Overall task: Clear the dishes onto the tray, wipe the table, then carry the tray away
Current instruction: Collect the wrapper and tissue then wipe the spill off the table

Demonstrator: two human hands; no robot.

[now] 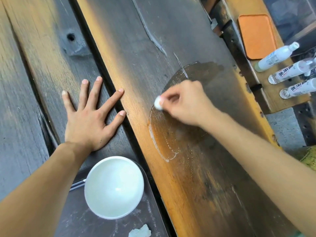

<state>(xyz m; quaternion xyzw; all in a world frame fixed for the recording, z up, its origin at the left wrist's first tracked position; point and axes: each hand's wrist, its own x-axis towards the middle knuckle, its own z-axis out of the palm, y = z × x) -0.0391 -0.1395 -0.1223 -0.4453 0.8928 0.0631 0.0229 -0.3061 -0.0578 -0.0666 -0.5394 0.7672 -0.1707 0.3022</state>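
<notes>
My right hand (186, 105) pinches a small white wad of tissue (158, 103) and presses it on the dark wooden table (136, 48), at the upper edge of a wet, streaked patch (172, 141). Flat on the left plank lies my left hand (92, 115), fingers spread, holding nothing. Below it a dark tray (150, 199) carries a white empty bowl (113, 186). Chopstick ends (77, 184) poke out from under my left forearm, and a crumpled pale scrap (140, 230) lies near the tray's bottom edge.
A gap (102, 69) runs between the two table planks. At the right, a side ledge holds an orange rectangular pad (256, 35) and three clear water bottles (290, 72) lying on their sides. Something yellow-green (309, 156) shows at the right edge.
</notes>
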